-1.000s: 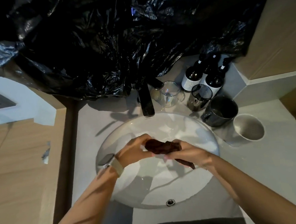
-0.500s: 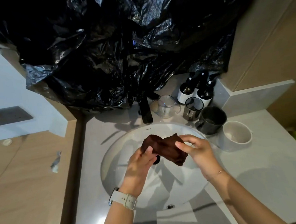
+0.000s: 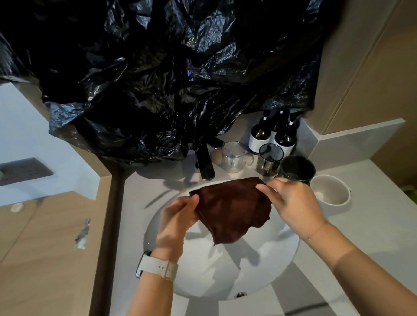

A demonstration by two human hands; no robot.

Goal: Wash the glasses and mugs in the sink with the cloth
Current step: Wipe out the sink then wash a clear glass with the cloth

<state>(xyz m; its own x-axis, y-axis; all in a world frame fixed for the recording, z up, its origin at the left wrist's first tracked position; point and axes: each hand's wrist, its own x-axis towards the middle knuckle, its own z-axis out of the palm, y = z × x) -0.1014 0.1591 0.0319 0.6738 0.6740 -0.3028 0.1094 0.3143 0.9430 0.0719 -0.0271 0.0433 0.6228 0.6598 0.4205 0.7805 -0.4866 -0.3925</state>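
While both hands — left hand (image 3: 175, 220), right hand (image 3: 293, 203) — pinch the cloth (image 3: 232, 211), grey counter (image 3: 375, 233) surrounds the sink (image 3: 221, 278)

The sink (image 3: 269, 270) basin lies open below, though the brown cloth (image 3: 232, 212) hangs spread across its upper half. At the back rim the black faucet (image 3: 205, 165) juts forward. Right of it the clear glass mug (image 3: 232, 156), smoked glass (image 3: 269, 159), dark mug (image 3: 297, 169) and white mug (image 3: 330, 192) crowd the counter (image 3: 387, 221), with bottles (image 3: 271, 135) behind. Black plastic sheeting (image 3: 162, 71) overhangs it all. The counter nearer right stays bare.
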